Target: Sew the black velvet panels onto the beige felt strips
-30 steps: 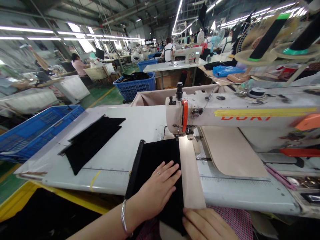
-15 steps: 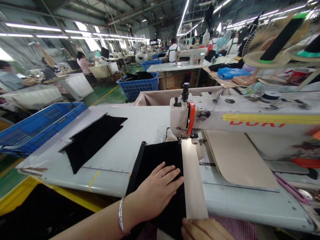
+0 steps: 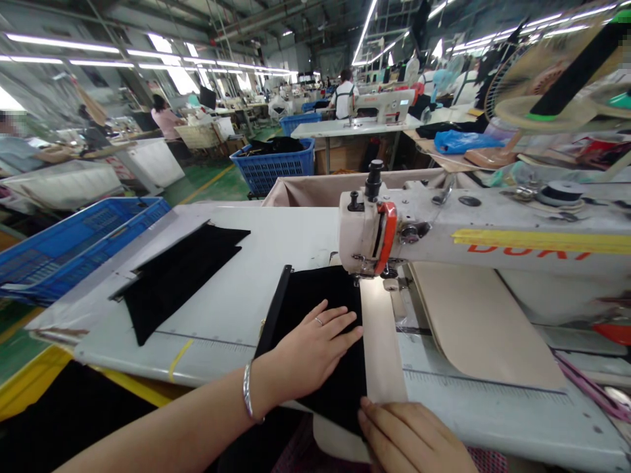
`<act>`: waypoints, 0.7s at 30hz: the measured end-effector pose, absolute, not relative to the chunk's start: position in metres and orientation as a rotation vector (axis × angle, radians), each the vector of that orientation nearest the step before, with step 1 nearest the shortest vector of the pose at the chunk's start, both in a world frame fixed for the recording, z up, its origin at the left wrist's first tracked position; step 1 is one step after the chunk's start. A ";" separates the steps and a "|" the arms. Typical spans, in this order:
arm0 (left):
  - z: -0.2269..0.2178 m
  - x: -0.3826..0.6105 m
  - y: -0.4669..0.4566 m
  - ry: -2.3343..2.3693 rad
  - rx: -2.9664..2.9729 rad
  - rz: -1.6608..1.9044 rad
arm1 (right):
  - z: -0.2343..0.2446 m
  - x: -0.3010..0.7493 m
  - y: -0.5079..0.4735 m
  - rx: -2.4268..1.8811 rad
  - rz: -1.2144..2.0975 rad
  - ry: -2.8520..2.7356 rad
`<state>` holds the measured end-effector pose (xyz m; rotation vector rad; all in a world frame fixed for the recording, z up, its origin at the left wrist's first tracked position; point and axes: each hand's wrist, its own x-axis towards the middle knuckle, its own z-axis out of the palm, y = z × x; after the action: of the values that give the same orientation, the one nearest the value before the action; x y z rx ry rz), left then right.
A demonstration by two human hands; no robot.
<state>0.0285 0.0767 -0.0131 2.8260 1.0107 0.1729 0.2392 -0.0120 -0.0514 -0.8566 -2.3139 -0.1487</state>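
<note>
A black fabric piece (image 3: 315,289) lies on the sewing machine's table over a beige panel (image 3: 377,335), which shows as a strip along its right side. Its far edge is at the presser foot of the sewing machine (image 3: 367,230), where a small lamp shines. My left hand (image 3: 315,348) rests flat on the black fabric, fingers spread and pointing towards the machine. At the near right corner, my right hand (image 3: 409,430) grips the edge of the black fabric and the beige panel, its fingers close together; the thumb is hidden.
Another black piece (image 3: 182,276) lies on the left of the white table (image 3: 276,230). A yellow bin (image 3: 44,374) with black fabric stands below at left, beyond it a blue crate (image 3: 83,246). A beige rounded panel (image 3: 488,322) sits under the machine arm. People work farther back.
The black fabric and beige panel have moved forward under the presser foot, away from me. My right hand has moved forward with their near edge; my left hand stays flat on the fabric.
</note>
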 end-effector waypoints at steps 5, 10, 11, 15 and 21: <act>-0.006 0.023 0.066 0.855 2.781 0.180 | -0.046 0.241 -0.004 -0.874 -0.073 -2.250; -0.014 0.018 0.032 0.709 2.735 0.370 | -0.046 0.253 -0.010 -0.930 0.169 -2.232; -0.016 0.017 0.029 0.698 2.733 0.418 | -0.048 0.255 -0.011 -0.931 0.206 -2.242; -0.020 0.017 0.029 0.643 2.728 0.511 | -0.054 0.259 -0.014 -0.935 0.274 -2.286; -0.017 0.017 0.033 0.624 2.733 0.538 | -0.049 0.258 -0.008 -0.941 0.125 -2.322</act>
<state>0.0167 0.0332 -0.0174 2.7335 0.6239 0.5381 0.2583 -0.0081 -0.0494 -0.9410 -2.3218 0.1249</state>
